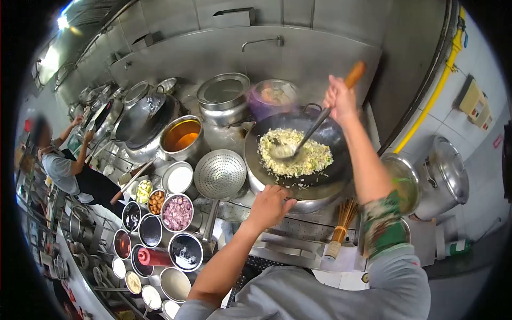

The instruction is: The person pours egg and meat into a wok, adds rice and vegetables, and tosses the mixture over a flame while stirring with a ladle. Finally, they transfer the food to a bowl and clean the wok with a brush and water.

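Observation:
My right hand [340, 98] is closed around the shaft of a ladle [316, 130], just below its wooden end. The ladle's bowl rests in fried rice [306, 160] with pale egg and green bits. This rice lies in a large dark wok [341, 176] on the stove. My left hand [272, 205] grips the wok's near rim, fingers bent over the edge. Left of the wok lies a perforated strainer [220, 173], its handle pointing toward me. A bamboo wok brush [344, 221] lies near the wok's front right.
At left are a pot of orange oil [182, 134], a bowl of chopped onions [177, 212], a red squeeze bottle [153, 257] and several seasoning pots. A lidded pot [223, 96] stands behind. Another person [72, 168] works at far left. A lidded steel pot [445, 176] stands right.

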Demonstrator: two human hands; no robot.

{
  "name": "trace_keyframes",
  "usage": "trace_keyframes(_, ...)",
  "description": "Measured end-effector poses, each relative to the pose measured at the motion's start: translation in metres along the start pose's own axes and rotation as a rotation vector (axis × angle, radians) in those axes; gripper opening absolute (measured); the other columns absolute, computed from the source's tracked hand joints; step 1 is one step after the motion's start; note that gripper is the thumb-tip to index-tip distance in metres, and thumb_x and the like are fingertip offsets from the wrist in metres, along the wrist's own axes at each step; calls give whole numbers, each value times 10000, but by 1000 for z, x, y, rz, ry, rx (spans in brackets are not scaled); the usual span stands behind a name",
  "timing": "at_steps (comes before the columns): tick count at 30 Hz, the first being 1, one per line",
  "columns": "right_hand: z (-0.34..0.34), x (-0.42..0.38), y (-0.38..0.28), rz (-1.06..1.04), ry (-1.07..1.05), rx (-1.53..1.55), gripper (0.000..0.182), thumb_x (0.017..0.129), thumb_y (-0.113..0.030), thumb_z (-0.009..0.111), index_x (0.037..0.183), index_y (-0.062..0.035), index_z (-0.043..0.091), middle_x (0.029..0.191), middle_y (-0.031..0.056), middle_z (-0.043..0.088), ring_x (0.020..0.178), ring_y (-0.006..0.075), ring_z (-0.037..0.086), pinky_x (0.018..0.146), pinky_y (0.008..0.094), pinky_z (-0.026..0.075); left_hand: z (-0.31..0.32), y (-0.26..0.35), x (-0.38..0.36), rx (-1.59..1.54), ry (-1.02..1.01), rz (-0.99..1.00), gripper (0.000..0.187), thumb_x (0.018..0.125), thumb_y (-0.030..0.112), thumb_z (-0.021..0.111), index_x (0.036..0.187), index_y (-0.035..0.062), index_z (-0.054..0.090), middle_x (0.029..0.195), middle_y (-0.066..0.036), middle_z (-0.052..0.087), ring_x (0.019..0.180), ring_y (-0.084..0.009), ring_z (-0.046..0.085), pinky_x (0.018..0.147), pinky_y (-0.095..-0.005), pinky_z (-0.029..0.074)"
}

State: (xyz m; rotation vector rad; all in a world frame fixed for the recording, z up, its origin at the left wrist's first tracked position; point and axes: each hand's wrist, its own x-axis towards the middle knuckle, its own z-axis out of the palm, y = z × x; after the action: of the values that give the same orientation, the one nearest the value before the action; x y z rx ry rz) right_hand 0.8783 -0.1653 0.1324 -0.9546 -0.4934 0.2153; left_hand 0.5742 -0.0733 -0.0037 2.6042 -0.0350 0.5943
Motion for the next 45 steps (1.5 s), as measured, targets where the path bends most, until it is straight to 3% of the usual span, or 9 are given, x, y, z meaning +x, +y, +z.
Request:
trace_keyframes(5, 17, -9, -89, 191, 79, -129, 380, 922, -211, 601, 645, -189, 343, 503, -64, 295, 382, 79, 297, 375, 282, 285, -26, 44, -29, -125, 28, -11, 213, 820, 229, 731, 860, 49, 623, 854, -120, 574, 863, -331, 556, 718, -420, 429)
trace_keyframes(9, 50, -41, -67, 18, 231, -355, 316, 903, -194, 639, 692, -167, 405, 492, -67, 299, 366, 81, 299, 373, 281, 285, -2, 44, -4, -156, 223, -18, 181, 849, 190, 709, 811, 48, 603, 798, -137, 538, 794, -355, 515, 709, -453, 414)
trace_keyframes(14, 42, -63, -75, -183, 223, -267, 262, 887, -173, 661, 733, -122, 455, 496, -40, 370, 357, 94, 338, 360, 298, 301, 31, 17, -95, -60, -69, -24, 208, 847, 233, 695, 795, 52, 607, 829, -160, 566, 799, -380, 537, 702, -494, 408)
trace_keyframes(18, 44, -60, -83, -107, 205, -307, 281, 901, -190, 644, 699, -144, 454, 508, -54, 368, 378, 86, 333, 373, 292, 297, -35, 62, -49, -162, 194, -6, 162, 820, 168, 722, 829, 52, 609, 862, -140, 557, 815, -356, 524, 704, -457, 412)
trace_keyframes(22, 73, -63, -36, -130, 344, -451, 263, 896, -182, 661, 727, -134, 466, 524, -50, 365, 375, 89, 337, 367, 294, 297, 14, 28, -16, -140, 229, -7, 173, 833, 198, 714, 825, 59, 612, 841, -128, 542, 807, -347, 522, 697, -458, 414)
trace_keyframes(26, 54, -65, -56, -193, 74, -262, 229, 895, -147, 662, 764, -94, 482, 499, -35, 377, 354, 100, 376, 352, 286, 312, 34, 8, -83, -111, 19, -43, 170, 843, 191, 697, 789, 50, 619, 829, -149, 553, 805, -366, 518, 718, -487, 414)
trace_keyframes(33, 40, -47, -106, -242, 89, -273, 363, 897, -211, 683, 664, -166, 409, 492, -61, 338, 379, 80, 314, 369, 280, 282, 16, 14, -11, -136, 169, -17, 181, 839, 212, 709, 844, 53, 623, 850, -119, 557, 830, -337, 525, 727, -443, 420)
trace_keyframes(39, -28, -52, 4, -220, -39, -135, 386, 915, -183, 660, 653, -156, 377, 490, -52, 331, 367, 84, 305, 366, 275, 262, 11, 6, -9, -59, 104, -11, 264, 849, 268, 706, 1031, 83, 659, 1001, -91, 611, 954, -295, 556, 772, -415, 407)
trace_keyframes(45, 0, -35, -29, -182, -31, -28, 385, 916, -206, 655, 649, -154, 382, 487, -45, 317, 363, 88, 291, 377, 283, 241, -23, 18, -9, 8, 108, -34, 391, 849, 314, 713, 1162, 93, 637, 1121, -75, 611, 1042, -273, 551, 830, -409, 396)
